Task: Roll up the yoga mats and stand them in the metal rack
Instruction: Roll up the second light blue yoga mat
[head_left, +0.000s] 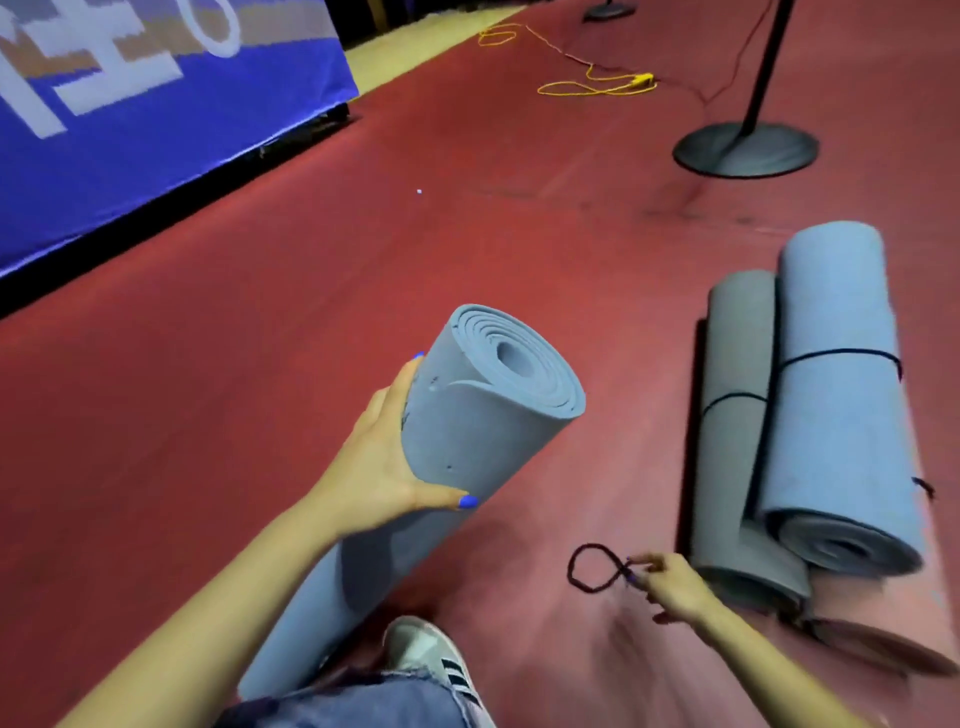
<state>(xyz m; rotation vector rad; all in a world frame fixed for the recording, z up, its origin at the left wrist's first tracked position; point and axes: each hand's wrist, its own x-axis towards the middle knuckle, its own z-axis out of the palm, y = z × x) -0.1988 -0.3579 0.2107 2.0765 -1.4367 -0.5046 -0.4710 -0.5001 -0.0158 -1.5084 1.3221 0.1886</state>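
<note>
My left hand (387, 457) grips a rolled blue-grey yoga mat (467, 415) near its upper end, holding it tilted off the red floor with its spiral end facing up. Low on the right, my right hand (670, 584) pinches a dark elastic loop (597, 566) twisted into a figure eight just above the floor. Two more rolled mats lie side by side on the floor at the right, a larger blue one (836, 395) and a thinner grey one (732, 415), each bound with a dark band. No metal rack is in view.
A blue banner barrier (156, 119) runs along the left. A black pole stand with a round base (745, 148) is at the upper right, with yellow cable (592, 88) beyond it. My shoe (431, 660) and jeans are at the bottom.
</note>
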